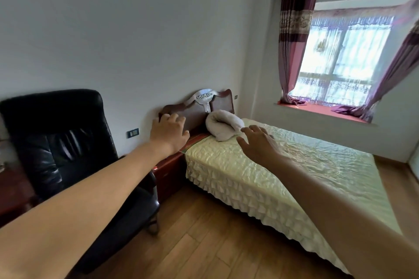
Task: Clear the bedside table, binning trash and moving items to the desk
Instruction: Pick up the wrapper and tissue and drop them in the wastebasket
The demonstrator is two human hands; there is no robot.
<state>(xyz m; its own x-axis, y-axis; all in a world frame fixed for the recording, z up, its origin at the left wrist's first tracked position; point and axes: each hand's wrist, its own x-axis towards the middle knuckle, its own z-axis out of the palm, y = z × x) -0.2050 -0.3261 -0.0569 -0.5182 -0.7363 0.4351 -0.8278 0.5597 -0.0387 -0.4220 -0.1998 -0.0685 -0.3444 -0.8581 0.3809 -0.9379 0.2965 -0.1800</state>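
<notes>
1. At the far left edge a dark red wooden surface (13, 190) shows in part; I take it for the desk, though what lies on it is too blurred to tell.
2. A black leather chair (61, 142) stands in front of it, against the wall.
3. The left hand (169, 132) is stretched forward in the air, fingers spread and relaxed, holding nothing.
4. Just below that hand, wedged between the chair and the bed, is the red bedside surface (167, 172). Only its front and a sliver of its top show; the arm hides the rest, so whether anything lies there cannot be told.
5. The bed (272, 165) has a pale yellow cover, and a rolled white blanket (223, 127) lies at its head.
6. The right hand (258, 142) hovers over the bed, fingers apart and empty.
7. A window (340, 56) with purple curtains fills the right wall.
8. Judged from this, both hands are free and reaching toward the bedside surface; no trash, bin or carried item is in view, so how much is done cannot be settled.
</notes>
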